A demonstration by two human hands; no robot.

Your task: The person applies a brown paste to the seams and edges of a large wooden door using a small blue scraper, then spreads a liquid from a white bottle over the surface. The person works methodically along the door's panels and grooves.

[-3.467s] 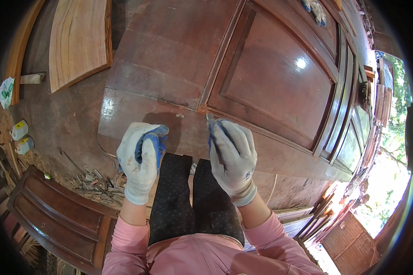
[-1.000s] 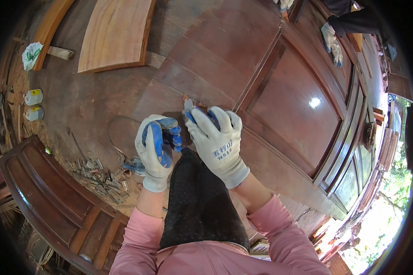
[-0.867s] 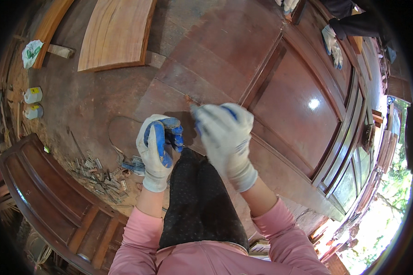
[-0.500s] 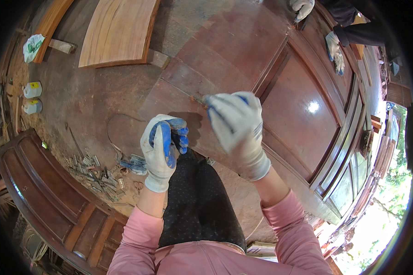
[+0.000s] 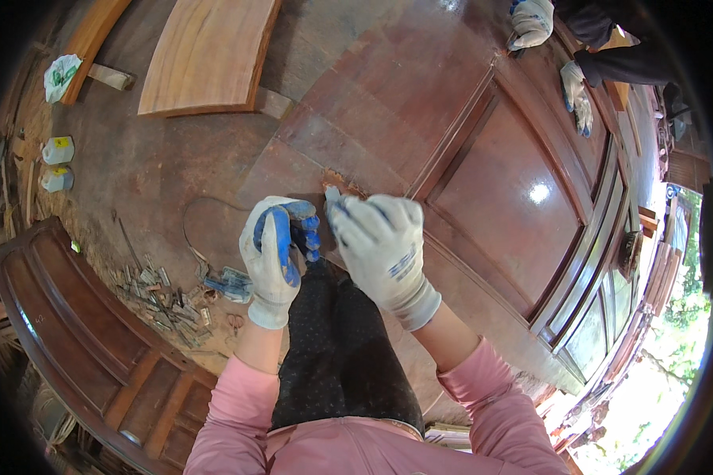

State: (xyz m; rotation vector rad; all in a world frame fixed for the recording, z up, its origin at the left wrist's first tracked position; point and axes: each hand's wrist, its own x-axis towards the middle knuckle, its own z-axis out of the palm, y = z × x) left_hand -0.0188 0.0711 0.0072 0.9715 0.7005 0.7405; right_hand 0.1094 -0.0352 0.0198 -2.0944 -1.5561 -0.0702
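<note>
Scraper (image 5: 332,193) down at the brown smear (image 5: 342,179) on the wooden panel (image 5: 376,127)!
The right hand (image 5: 384,249) pinches it, fingers closed; beside it, the left hand (image 5: 272,249) has curled fingers, though what they hold, I can't tell. Farther off, another person's gloved hand (image 5: 577,99).

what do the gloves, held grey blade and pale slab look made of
Gloves: apparently white knit fabric, from the snug cuffs; the blue coating looks smooth and rubbery.
Grey blade: possibly metal, judging by its flat grey look; too small to be sure.
Pale slab: wood, by its streaky grain; finish seems matte, perhaps unvarnished.
</note>
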